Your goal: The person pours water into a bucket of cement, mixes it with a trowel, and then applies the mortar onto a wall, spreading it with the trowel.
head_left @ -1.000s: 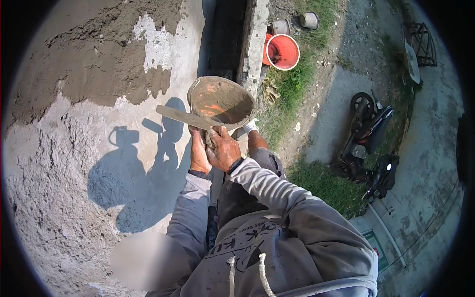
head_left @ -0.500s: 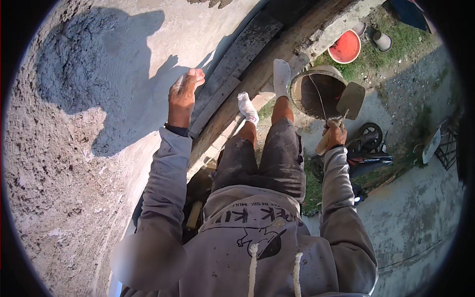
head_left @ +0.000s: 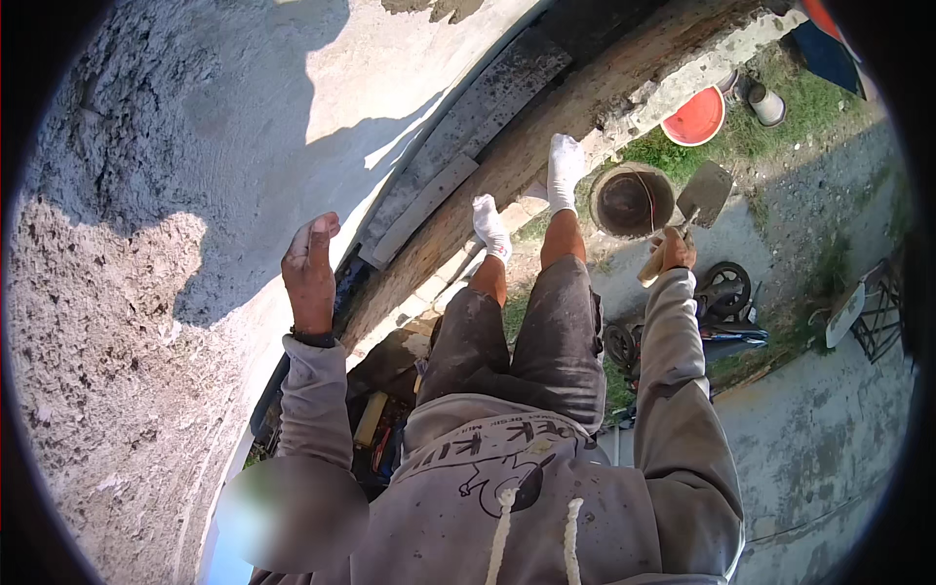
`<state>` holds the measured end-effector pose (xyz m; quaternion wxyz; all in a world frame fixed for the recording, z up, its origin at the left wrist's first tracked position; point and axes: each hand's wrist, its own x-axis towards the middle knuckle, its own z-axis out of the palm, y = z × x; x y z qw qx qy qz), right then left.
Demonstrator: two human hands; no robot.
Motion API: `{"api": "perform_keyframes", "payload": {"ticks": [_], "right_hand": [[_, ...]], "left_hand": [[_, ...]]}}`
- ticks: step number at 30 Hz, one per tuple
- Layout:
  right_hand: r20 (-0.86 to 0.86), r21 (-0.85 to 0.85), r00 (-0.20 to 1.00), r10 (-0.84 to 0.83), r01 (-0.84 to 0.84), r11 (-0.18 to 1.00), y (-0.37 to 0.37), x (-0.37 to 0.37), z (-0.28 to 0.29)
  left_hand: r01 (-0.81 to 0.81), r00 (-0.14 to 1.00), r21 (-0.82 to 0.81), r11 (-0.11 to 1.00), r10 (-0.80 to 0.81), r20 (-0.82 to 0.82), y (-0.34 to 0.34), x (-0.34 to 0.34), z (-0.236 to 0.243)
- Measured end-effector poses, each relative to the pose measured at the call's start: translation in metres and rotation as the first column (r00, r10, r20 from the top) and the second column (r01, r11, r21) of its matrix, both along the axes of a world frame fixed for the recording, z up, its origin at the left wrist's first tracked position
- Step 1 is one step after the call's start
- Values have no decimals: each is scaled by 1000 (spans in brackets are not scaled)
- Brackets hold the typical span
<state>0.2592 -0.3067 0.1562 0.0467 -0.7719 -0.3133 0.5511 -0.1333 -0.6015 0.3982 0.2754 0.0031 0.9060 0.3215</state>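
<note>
Trowel (head_left: 710, 190) is jutting out beside the bucket (head_left: 624, 200), its wooden handle (head_left: 650, 270) filling the right hand's (head_left: 673, 251) grip! Left hand (head_left: 310, 268) is hovering near the wall (head_left: 385, 73), apparently holding nothing. Up top, brown mortar (head_left: 447, 8) is showing; below, pale, rough stretches are lying bare, so coverage is looking partial, with plenty remaining.

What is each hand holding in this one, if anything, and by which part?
The right hand grips a trowel by its handle; whether it also holds the bucket cannot be told. The left hand holds nothing.
</note>
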Motion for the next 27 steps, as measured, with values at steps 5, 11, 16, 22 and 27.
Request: {"api": "perform_keyframes", "payload": {"ticks": [5,11,16,22,27], "right_hand": [[7,-7,926,378,-378,926,-7,-44,40],[133,40,560,818,-827,560,-17,-62,37],[204,168,340,918,-936,309,-6,-98,26],[365,216,58,929,-976,-24,-10,-153,12],[282,124,-151,948,-973,-192,-39,-203,38]], "left_hand": [[74,995,-17,997,-73,72,-2,12,-12],[-29,998,60,998,26,55,-56,35,-17],[-232,972,104,967,233,6,-100,47,-10],[-360,929,126,925,367,-38,-146,87,-10],[-492,870,-56,869,490,-42,-186,129,-28]]}}
